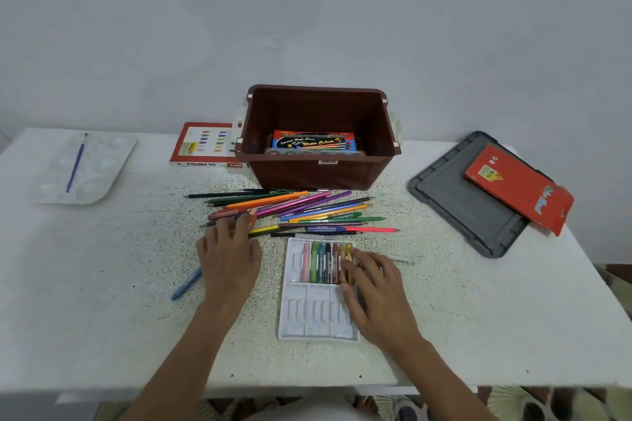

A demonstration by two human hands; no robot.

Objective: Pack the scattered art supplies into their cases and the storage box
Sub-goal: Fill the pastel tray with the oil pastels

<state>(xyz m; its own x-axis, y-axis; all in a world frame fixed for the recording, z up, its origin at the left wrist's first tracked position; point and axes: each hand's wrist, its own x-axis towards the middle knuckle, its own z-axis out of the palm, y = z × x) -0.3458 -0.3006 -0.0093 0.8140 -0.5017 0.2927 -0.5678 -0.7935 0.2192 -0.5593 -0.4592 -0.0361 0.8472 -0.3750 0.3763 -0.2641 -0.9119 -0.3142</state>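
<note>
A white pastel tray (pixel 316 318) lies at the table's front middle, with several oil pastels (pixel 325 261) in its upper row. My right hand (pixel 374 287) rests on the tray's right side, fingers stretched over the rightmost yellow pastels. My left hand (pixel 229 253) reaches the left end of a heap of coloured pencils (pixel 301 212), fingertips touching a peach-coloured stick there. A blue pastel (pixel 186 284) lies left of my left wrist and a white pastel (pixel 402 258) right of the tray. Behind stands the brown storage box (pixel 318 167) holding a watercolour box (pixel 313 140).
An oil pastel box sleeve (pixel 201 147) lies left of the storage box. A white palette (pixel 102 164) with a blue brush (pixel 76 164) sits at the far left. At right, a red pencil case (pixel 519 186) lies on the grey lid (pixel 458 202).
</note>
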